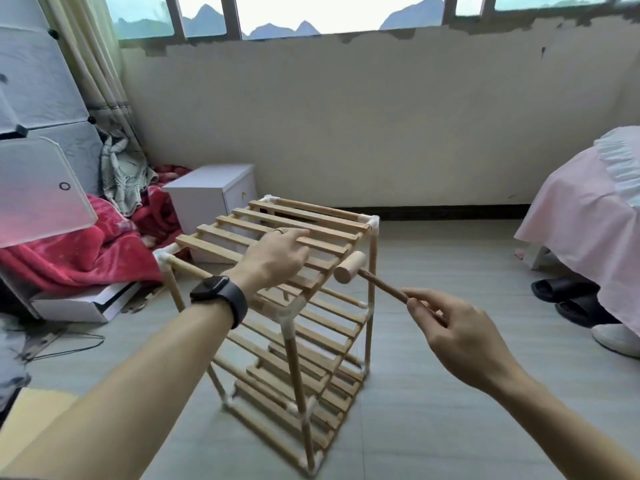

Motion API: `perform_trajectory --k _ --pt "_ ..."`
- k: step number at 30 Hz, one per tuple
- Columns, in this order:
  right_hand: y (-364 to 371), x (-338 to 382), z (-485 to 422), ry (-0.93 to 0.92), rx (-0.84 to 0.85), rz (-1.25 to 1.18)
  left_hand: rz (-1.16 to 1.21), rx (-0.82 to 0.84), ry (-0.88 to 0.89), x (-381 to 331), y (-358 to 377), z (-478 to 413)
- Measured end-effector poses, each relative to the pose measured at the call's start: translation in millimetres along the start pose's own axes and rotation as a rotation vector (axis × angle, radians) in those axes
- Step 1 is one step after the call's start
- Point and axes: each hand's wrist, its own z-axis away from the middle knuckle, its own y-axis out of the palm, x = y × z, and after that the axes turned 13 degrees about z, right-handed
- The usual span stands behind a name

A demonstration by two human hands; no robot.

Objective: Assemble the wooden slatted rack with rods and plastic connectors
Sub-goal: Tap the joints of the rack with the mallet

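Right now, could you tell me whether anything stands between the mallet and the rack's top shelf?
Nothing visible does. The mallet, held in the right hand, has its head at the edge of the top shelf. The left hand rests on the slats beside it, not between.

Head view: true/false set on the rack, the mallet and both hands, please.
1. The left hand rests flat on the top shelf of the wooden slatted rack. True.
2. The right hand holds the small wooden mallet by its head. False: it pinches the far end of the handle.
3. The mallet's head is down by the rack's bottom tier. False: it is level with the top shelf, at that shelf's right edge.
4. A black smartwatch sits on the left wrist. True.
5. A white cabinet stands behind the rack. True.
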Motion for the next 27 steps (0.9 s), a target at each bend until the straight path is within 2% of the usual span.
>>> perform_trajectory --k 5,10,13,14,17,21,23,27 --pt "12.0 18.9 4.4 -0.225 0.072 0.000 -0.091 -0.166 0.024 51.1 -2.9 55.3" --pt "18.8 42.9 5.8 -0.312 -0.107 -0.138 -0.029 -0.257 0.025 63.9 17.1 65.9" --pt "26.8 49.4 8.9 -0.407 0.120 0.124 -0.050 -0.264 0.018 65.1 17.2 62.5" --pt "27.7 50.2 9.5 -0.426 0.095 0.158 -0.062 -0.257 0.020 66.3 16.6 62.9" --pt "26.5 53.1 13.3 -0.420 -0.073 0.053 -0.079 -0.240 0.028 66.7 15.3 65.5" --pt "19.6 54.2 11.5 -0.356 0.087 0.264 -0.045 -0.246 0.024 65.9 16.0 65.3" --pt "9.8 58.5 4.3 -0.276 0.104 0.140 -0.043 -0.247 0.026 66.9 16.5 64.1" --pt "-13.7 84.8 -13.3 0.074 0.393 -0.539 -0.065 -0.247 0.021 70.9 16.3 60.4"
